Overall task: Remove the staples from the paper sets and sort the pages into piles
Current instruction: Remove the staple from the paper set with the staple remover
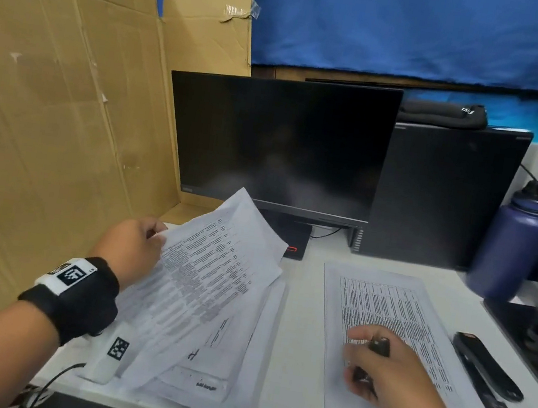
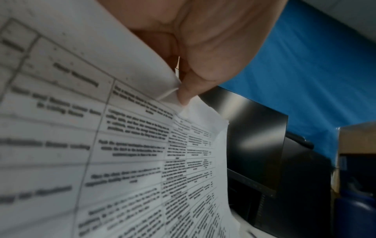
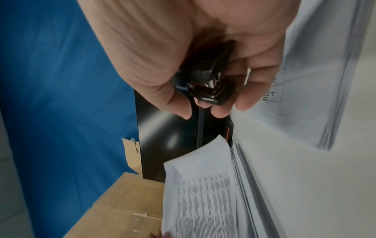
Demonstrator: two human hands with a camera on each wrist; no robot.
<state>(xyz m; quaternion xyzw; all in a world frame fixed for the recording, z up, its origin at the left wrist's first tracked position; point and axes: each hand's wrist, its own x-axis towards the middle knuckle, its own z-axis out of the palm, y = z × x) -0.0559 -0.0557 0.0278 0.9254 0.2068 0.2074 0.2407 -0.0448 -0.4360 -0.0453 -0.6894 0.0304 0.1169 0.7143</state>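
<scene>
My left hand pinches the corner of a printed paper set and lifts its pages off a loose heap of papers at the desk's left. In the left wrist view my thumb and fingers clamp the sheets' top corner, with the pages fanning down. My right hand hovers over a flat pile of pages on the right and grips a black staple remover. The right wrist view shows the staple remover held between my curled fingers.
A black stapler lies right of the flat pile. A dark monitor and a black computer case stand behind. A purple bottle stands at the right. Cardboard walls the left side. A white tagged block lies under my left wrist.
</scene>
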